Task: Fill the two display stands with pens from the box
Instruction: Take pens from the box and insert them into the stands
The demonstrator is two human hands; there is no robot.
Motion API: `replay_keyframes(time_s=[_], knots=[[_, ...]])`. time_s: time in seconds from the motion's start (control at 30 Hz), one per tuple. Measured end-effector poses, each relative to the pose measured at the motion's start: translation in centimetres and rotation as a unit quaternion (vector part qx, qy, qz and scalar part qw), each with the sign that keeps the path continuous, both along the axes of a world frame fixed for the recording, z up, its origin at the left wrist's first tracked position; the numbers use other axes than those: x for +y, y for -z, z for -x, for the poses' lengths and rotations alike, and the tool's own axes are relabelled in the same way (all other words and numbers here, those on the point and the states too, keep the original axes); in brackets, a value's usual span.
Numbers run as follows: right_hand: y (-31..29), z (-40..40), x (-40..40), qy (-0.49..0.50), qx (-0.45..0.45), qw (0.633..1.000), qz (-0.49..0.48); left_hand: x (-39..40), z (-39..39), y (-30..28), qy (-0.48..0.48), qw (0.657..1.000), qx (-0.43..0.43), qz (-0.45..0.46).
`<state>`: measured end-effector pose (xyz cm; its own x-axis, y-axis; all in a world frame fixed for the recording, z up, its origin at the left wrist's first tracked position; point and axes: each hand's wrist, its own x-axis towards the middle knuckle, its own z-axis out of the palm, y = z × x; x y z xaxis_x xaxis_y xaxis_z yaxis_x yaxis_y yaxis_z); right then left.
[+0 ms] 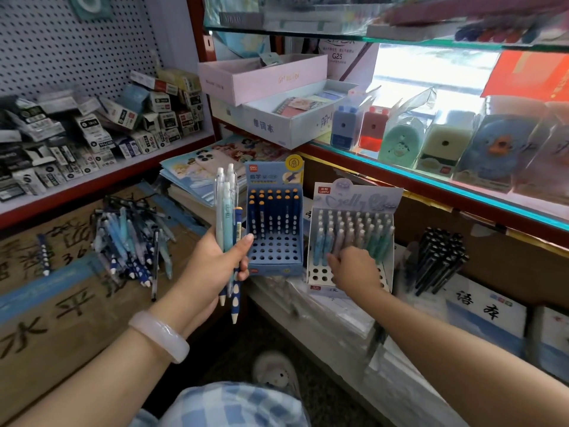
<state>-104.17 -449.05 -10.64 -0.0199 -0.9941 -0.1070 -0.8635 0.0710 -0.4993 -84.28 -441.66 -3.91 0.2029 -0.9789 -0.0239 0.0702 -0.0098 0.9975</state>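
I keep a bunch of pens gripped upright in my left hand, just left of the blue stand, as ready stock, while my right hand reaches into the white stand beside it, its grip hidden, more loose pens waiting on the box farther left.

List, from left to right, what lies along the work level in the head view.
Loose pile of blue and white pens → left hand gripping a bundle of pens → dark blue cardboard display stand → pale grey display stand → cluster of black pens.
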Motion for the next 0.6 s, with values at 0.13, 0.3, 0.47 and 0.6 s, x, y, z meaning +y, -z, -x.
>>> replay_keyframes(time_s=[0.13, 0.3, 0.47, 0.6], knots=[[-4.4, -3.9, 1.9, -0.137, -0.259, 0.956, -0.016, 0.4, 0.2, 0.3, 0.013, 0.999, 0.042, -0.027], [-8.5, -7.4, 3.7, -0.198, -0.372, 0.904, -0.072, 0.9, 0.0, 0.1, 0.031, 0.999, 0.009, -0.033], [-8.5, -8.2, 3.6, -0.178, -0.411, 0.885, -0.127, 1.3, -0.6, -0.2, 0.016, 0.999, -0.031, -0.034], [-9.1, -8.1, 2.7, -0.121, -0.474, 0.866, -0.103, 1.1, -1.3, 0.1, -0.036, 0.998, -0.006, -0.048]])
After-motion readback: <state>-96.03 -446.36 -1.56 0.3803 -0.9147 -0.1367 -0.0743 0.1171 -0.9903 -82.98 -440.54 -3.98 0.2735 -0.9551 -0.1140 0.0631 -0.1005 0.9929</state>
